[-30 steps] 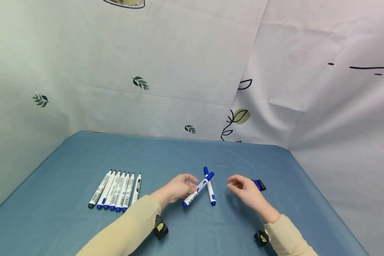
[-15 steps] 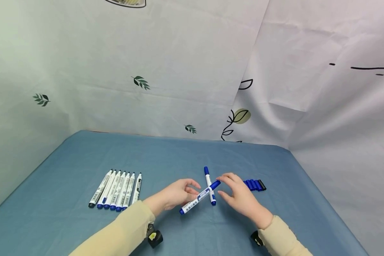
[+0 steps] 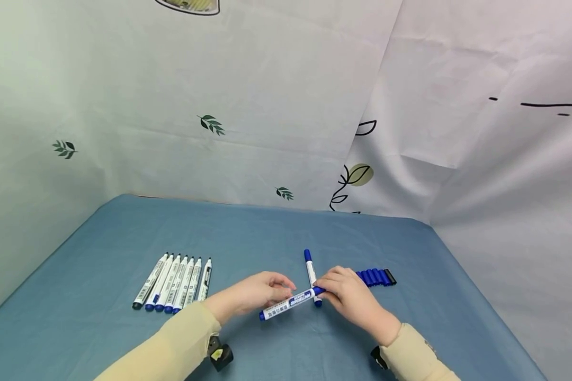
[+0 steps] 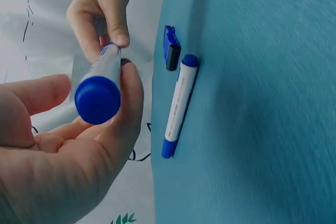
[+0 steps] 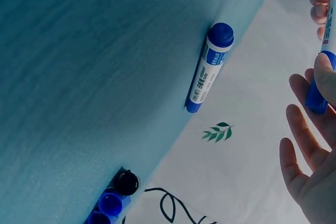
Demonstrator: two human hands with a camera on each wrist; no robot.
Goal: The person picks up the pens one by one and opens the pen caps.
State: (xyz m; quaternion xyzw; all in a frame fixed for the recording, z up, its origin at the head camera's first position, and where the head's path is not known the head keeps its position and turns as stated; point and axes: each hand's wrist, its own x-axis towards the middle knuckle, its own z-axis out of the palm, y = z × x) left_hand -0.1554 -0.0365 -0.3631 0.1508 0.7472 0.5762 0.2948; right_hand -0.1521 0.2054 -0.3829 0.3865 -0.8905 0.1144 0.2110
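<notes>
My left hand (image 3: 255,293) holds a white marker (image 3: 291,303) with a blue end, tilted over the blue cloth. In the left wrist view, its fingers curve around the marker's (image 4: 98,99) near end, and the thumb stands a little apart. My right hand (image 3: 350,296) pinches the marker's blue cap between thumb and fingers; in the right wrist view, the thumb lies on the cap (image 5: 316,98) while the other fingers spread. Behind the held marker, a second capped blue marker (image 3: 311,270) lies on the cloth, partly covered by it in the head view.
A row of several blue caps and a black one (image 3: 376,277) lies right of my right hand. At left, several uncapped white markers (image 3: 176,283) lie side by side on the blue cloth (image 3: 248,227). A pale printed curtain (image 3: 276,106) stands behind.
My right hand has moved left from beside the caps and taken hold of the marker's cap. The marker has turned flatter and moved left and nearer with my left hand.
</notes>
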